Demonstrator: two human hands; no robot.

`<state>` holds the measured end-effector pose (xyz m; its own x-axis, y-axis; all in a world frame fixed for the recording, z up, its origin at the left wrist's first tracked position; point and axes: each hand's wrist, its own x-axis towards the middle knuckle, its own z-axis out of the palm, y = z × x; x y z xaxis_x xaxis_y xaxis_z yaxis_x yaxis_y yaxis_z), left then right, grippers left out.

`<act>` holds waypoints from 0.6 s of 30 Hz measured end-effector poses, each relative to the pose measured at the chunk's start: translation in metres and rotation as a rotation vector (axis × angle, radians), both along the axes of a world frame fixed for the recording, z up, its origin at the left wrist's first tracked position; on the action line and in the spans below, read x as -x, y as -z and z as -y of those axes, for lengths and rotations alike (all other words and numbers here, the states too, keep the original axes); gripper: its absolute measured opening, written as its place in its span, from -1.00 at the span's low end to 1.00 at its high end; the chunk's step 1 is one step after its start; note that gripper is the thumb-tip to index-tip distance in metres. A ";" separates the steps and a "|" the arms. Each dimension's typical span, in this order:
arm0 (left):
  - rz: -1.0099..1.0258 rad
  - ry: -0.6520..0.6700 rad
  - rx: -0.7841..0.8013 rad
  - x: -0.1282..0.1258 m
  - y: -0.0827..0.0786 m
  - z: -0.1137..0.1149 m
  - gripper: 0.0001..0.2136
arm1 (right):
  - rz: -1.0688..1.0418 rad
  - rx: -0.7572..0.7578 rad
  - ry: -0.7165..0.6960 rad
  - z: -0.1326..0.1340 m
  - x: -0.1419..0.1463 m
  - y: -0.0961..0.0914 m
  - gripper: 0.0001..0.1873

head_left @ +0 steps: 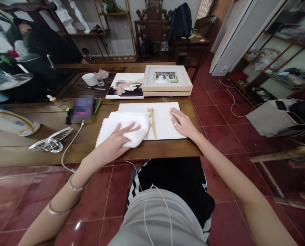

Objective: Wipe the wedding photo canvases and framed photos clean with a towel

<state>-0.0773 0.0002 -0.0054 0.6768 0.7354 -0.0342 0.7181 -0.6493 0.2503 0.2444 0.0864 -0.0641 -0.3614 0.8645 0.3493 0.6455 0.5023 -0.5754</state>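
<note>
A white panel [165, 114], the back of a picture frame with a tan stand [151, 121] on it, lies flat on the wooden table [167, 150]. My left hand [121, 136] rests palm down, fingers spread, on a folded white towel [116, 123] that covers the panel's left part. My right hand [181, 121], with a ring on one finger, lies flat and open on the panel's right side.
Behind the panel stand stacked light wooden frames [167, 81] and a flat photo print [125, 87]. To the left are a phone [84, 109] with a white cable, a bottle [57, 102], a silver clip [50, 141], a cup [90, 79]. Red tile floor lies to the right.
</note>
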 end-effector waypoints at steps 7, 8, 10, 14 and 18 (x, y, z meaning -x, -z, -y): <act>0.098 -0.105 -0.045 0.010 0.014 -0.080 -0.61 | 0.000 0.008 -0.003 0.000 -0.001 -0.001 -0.55; 0.102 -0.127 -0.046 0.011 0.014 -0.092 -0.59 | -0.002 0.012 -0.004 0.000 -0.001 -0.001 -0.55; 0.094 -0.202 -0.049 0.013 0.014 -0.111 -0.59 | -0.005 0.019 -0.005 0.001 0.000 -0.002 -0.54; 0.068 -0.328 -0.055 0.019 0.015 -0.123 -0.59 | -0.002 0.033 0.003 0.001 0.000 -0.002 -0.54; 0.058 -0.269 -0.060 0.020 0.015 -0.099 -0.56 | 0.003 0.021 0.003 0.001 0.000 -0.001 -0.54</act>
<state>-0.0968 0.0990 -0.0200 0.4563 0.8886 0.0474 0.8525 -0.4518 0.2628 0.2439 0.0858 -0.0634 -0.3598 0.8727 0.3300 0.6485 0.4882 -0.5841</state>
